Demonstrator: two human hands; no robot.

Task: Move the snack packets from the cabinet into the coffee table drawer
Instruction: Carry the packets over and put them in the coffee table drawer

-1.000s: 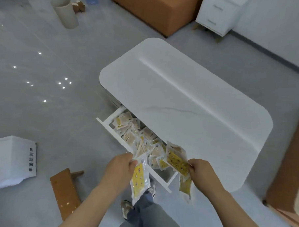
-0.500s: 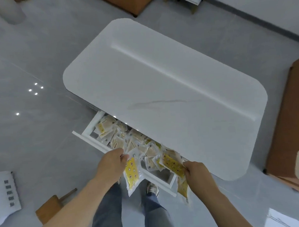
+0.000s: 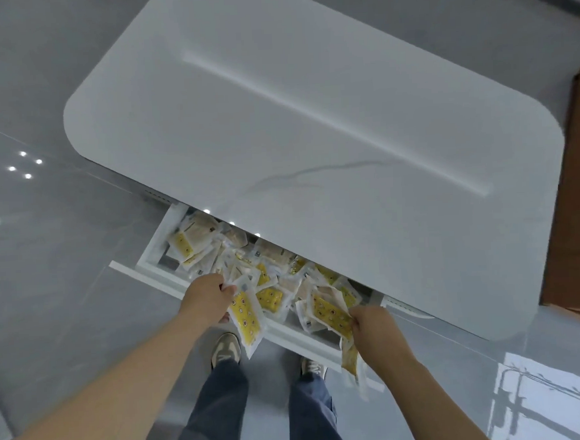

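The snack packets (image 3: 270,254) lie heaped in the open drawer (image 3: 152,249), just beyond my fingers. My left hand (image 3: 207,298) pinches one yellow packet (image 3: 246,318) over the drawer's front edge. My right hand (image 3: 374,327) grips a bunch of packets (image 3: 331,313) beside it. The white coffee table (image 3: 311,119) spreads beyond both hands.

Brown furniture (image 3: 574,207) stands on glossy grey floor (image 3: 51,263).

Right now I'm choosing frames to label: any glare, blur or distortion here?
Head view: ceiling-light dots glare on the glossy grey floor; the yellow snack packet below the right hand is blurred; distortion looks mild on the white rounded coffee table.
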